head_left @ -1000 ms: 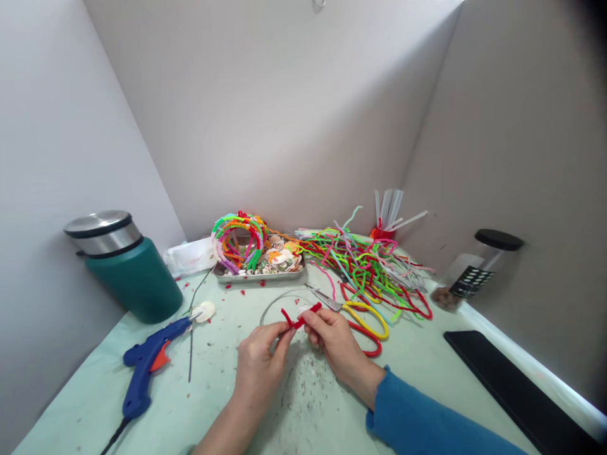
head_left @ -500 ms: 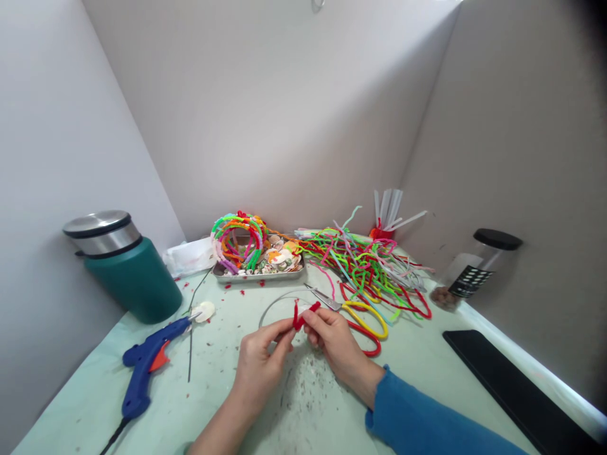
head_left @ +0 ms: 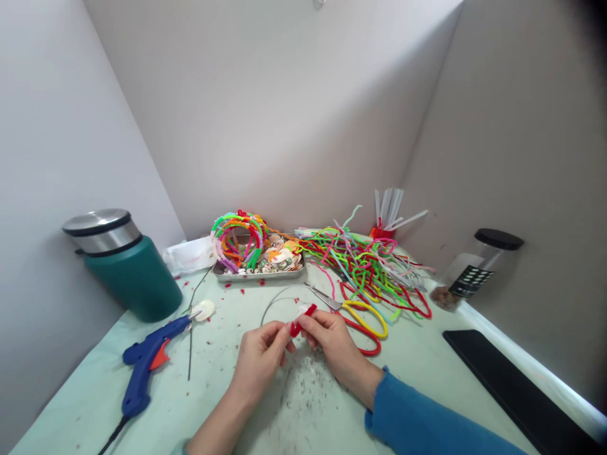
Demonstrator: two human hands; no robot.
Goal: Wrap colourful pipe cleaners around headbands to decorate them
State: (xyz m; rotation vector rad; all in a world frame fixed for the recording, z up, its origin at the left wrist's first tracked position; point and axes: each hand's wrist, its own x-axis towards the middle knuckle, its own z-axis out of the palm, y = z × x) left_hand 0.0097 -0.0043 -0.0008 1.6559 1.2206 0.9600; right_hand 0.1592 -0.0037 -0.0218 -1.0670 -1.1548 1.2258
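Two hands work close together at the lower centre of the frame, and we see both clamped on a short strip of red fuzzy stem (head_left: pixel 310 309): the left hand (head_left: pixel 260 354) pinches its lower end between thumb and finger, the right hand (head_left: pixel 332 338) its upper part. With so little sticking out of the fingertips, we judge the strip could slip or spring open if either pinch loosens, and a bare wire end, should it have one, could prick. The scissors (head_left: pixel 334 304) lie just beyond the right hand, so a careless sweep of that wrist could shove them or meet the point. The thin wire hoop (head_left: pixel 271 303) behind the fingers could snag. At the left, the glue gun (head_left: pixel 159 355) rests its nozzle at a pale disc (head_left: pixel 203 310); if hot, which we cannot tell, it could drip or burn. As for writing, the jar (head_left: pixel 453 281) at the right bears a black label (head_left: pixel 471 281) with white marks too small for us to read; we make out no brand anywhere.
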